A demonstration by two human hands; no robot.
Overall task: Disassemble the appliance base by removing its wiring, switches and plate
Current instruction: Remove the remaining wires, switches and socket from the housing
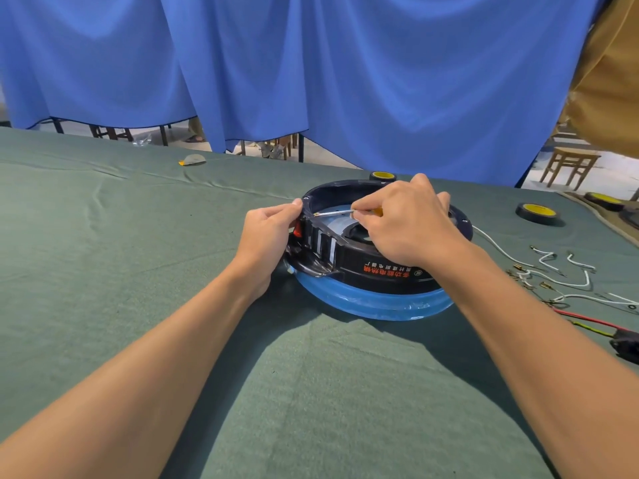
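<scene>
The round black appliance base (pixel 380 271) lies upside down on a blue-wrapped ring (pixel 373 302) on the green cloth. My left hand (pixel 268 233) grips its left rim beside a red switch (pixel 298 230). My right hand (pixel 408 223) rests over the base and is shut on a small screwdriver (pixel 333 213), whose metal shaft points left to the inner rim. A pale plate (pixel 337 226) shows inside the base, partly hidden by my right hand.
Loose white wires with brass terminals (pixel 567 274) lie to the right, with red and yellow-green leads on a black plug part (pixel 627 344). Tape rolls (pixel 537 212) (pixel 382 176) sit behind. A blue curtain hangs past the table's far edge.
</scene>
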